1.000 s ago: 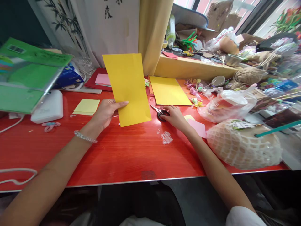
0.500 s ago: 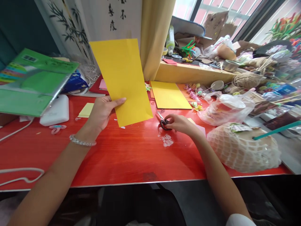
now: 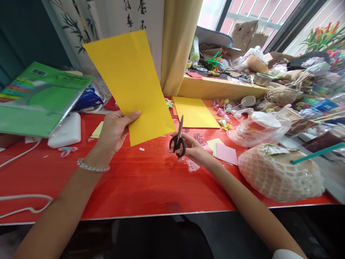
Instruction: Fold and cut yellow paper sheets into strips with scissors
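Observation:
My left hand (image 3: 114,133) pinches a sheet of yellow paper (image 3: 129,79) near its lower left edge, thumb in front, holding it up and tilted above the red table (image 3: 113,194). Raised off the tabletop, black-handled scissors (image 3: 180,140) are in my right hand (image 3: 195,149), blades closed and pointing up, just right of the sheet's lower corner. Under the right hand lies a small patch of crumpled clear bits (image 3: 192,165). Beside the right wrist are pink and pale yellow paper squares (image 3: 226,154).
More yellow sheets (image 3: 195,112) lie at the back. A net-wrapped bundle (image 3: 280,172) with a teal straw and a plastic bag (image 3: 261,126) crowd the right. At left stand a green paper pack (image 3: 40,100) and a white box (image 3: 66,131). A cluttered sill (image 3: 223,84) runs behind.
My right hand has lifted the scissors from the table and turned their blades upward, moving slightly left. The yellow sheet in my left hand has tilted further left.

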Available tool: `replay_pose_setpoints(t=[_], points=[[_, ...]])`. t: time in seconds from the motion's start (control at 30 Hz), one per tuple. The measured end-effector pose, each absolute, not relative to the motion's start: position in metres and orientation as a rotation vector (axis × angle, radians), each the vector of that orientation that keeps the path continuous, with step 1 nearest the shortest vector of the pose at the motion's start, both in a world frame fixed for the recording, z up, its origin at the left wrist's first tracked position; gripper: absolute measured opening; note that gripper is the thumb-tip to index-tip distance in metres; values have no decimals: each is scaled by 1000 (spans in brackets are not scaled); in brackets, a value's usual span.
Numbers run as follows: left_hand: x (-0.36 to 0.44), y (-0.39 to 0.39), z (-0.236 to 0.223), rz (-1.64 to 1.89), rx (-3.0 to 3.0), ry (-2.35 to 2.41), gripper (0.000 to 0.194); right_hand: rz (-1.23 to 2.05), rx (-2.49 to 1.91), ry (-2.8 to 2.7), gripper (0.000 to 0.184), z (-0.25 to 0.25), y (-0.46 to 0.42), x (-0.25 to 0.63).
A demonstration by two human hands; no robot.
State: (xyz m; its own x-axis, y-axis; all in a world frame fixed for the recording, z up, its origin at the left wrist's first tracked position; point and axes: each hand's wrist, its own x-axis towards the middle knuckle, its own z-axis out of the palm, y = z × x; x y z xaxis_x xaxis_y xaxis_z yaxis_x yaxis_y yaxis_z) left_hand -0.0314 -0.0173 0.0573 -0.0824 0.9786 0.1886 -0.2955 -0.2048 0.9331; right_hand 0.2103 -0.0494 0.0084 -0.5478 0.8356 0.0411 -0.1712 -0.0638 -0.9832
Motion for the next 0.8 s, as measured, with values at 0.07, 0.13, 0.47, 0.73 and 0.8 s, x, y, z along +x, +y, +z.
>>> replay_pose_setpoints(t=[0.07, 0.13, 0.47, 0.73, 0.8], points=[[-30, -19, 58, 1558, 1098, 899, 23, 1714, -702, -1521, 42, 6, -50, 209], [-28, -20, 57, 1625, 1132, 901, 23, 1711, -668, -1581, 45, 4, -50, 209], [-23, -19, 47, 1829, 1283, 1055, 17, 1658, -736, -1733, 59, 6, -54, 209], [-19, -24, 48, 1773, 1321, 1054, 17, 1636, -774, -1633, 56, 9, -55, 208], [-18, -25, 48, 1772, 1312, 1045, 16, 1636, -794, -1625, 55, 10, -55, 208]])
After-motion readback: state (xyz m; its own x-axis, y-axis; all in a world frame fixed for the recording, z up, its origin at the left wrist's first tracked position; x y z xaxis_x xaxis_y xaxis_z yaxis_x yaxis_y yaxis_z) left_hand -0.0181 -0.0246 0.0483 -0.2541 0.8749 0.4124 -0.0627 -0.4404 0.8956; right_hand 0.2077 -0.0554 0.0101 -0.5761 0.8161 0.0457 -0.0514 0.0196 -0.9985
